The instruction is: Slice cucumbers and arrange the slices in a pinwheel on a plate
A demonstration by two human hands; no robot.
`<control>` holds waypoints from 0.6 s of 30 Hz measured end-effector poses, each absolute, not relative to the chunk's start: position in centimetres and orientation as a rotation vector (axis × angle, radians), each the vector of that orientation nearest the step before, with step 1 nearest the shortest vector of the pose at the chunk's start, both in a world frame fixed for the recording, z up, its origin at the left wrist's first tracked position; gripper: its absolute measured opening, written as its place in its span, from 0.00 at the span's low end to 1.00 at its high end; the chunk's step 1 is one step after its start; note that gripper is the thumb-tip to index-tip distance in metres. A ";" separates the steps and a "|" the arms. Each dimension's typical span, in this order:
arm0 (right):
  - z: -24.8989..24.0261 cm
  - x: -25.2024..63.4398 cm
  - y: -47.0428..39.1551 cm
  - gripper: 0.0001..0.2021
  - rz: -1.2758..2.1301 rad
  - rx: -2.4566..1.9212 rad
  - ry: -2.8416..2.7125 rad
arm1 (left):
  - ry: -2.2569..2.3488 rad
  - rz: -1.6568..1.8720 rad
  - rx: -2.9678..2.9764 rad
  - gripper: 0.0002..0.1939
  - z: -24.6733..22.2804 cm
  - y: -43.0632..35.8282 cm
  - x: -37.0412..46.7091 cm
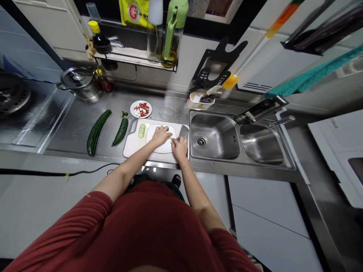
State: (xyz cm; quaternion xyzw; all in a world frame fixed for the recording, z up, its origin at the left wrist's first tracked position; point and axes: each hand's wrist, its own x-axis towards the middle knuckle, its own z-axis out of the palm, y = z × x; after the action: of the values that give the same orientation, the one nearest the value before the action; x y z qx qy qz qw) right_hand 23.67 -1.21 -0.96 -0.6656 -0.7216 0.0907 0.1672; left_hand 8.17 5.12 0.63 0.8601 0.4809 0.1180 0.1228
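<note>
My left hand (161,136) lies over a white square plate (151,139), palm down, its fingers stretched toward the right. Close beside it, my right hand (179,146) pinches a small pale-green piece, seemingly a cucumber slice (171,138), at the plate's right side. The plate rests on a white cutting board (132,145). Overlapping cucumber slices (141,130) form a short row left of the plate. A wide knife blade (184,131) lies at the board's right end, partly hidden by my right hand. A cut cucumber (120,132) and a whole cucumber (98,132) lie farther left.
Behind the board are a round plate (146,114) of chopped red bits and cucumber ends (124,113). A double sink (214,151) adjoins on the right. A steel pot (82,88) stands back left, and a bottle shelf (130,58) hangs above the counter.
</note>
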 end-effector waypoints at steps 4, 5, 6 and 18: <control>-0.7 23.7 -1.2 0.13 0.264 -1.912 -2.078 | 1.426 0.302 2.528 0.13 0.6 5.2 8.2; -0.7 23.7 -1.2 0.13 0.263 -1.912 -2.084 | 1.428 0.299 2.529 0.13 0.6 5.2 8.2; -0.7 23.7 -1.2 0.13 0.260 -1.910 -2.089 | 1.426 0.300 2.532 0.13 0.6 5.2 8.2; -0.8 23.7 -1.0 0.12 0.239 -1.870 -2.071 | 1.448 0.355 2.483 0.13 0.3 5.0 8.4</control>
State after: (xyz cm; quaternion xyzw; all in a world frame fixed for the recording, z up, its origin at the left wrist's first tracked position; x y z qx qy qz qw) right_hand 23.73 -0.99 -0.78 -0.6581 -0.7288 0.0841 0.1695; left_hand 8.37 4.98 0.33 0.8508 0.4963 0.1216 0.1225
